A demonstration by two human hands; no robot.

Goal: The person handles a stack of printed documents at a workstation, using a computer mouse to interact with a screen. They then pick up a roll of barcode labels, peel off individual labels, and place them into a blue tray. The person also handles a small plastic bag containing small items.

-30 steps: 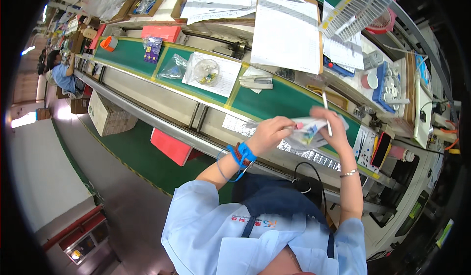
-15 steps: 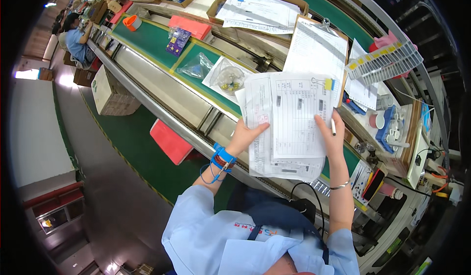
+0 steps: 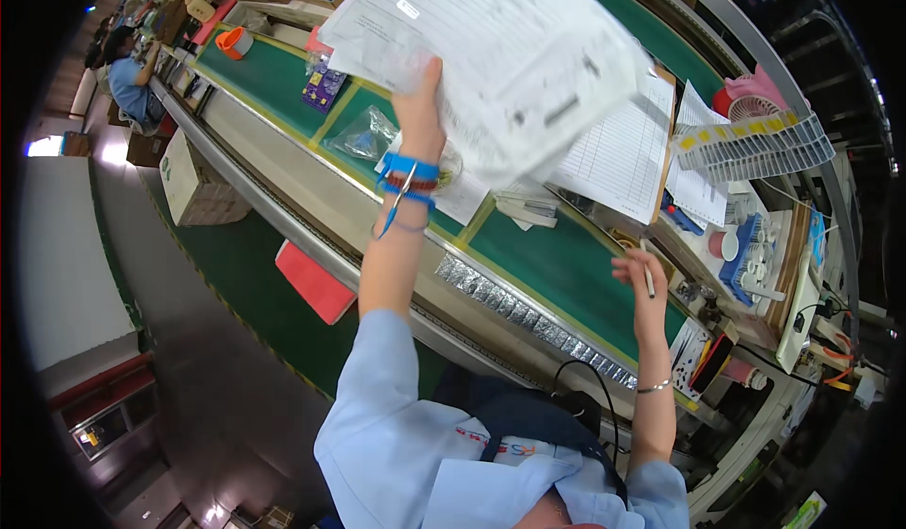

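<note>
My left hand (image 3: 421,114) is raised over the bench, closed on a stack of printed papers (image 3: 510,57). The stack is tilted, and its near corner is smeared by motion. Around my left wrist is a blue strap (image 3: 408,176). Apart from the papers, my right hand (image 3: 644,282) hovers above the green belt (image 3: 566,255) with a white pen (image 3: 650,285) between its fingers. Part of a clipboard with a filled sheet (image 3: 613,166) shows beyond the stack's right side. The stack hides the bench behind it.
Along the green belt at left lie a clear plastic bag (image 3: 363,136), a purple circuit board (image 3: 324,87) and an orange cup (image 3: 234,43). On the right are a slotted clear rack (image 3: 755,147) and a blue tray (image 3: 744,255). A co-worker (image 3: 132,76) sits far left.
My left hand has lifted the papers up and away to the far left. My right hand has let go of them and moved down slightly, keeping the pen. The belt underneath is now uncovered.
</note>
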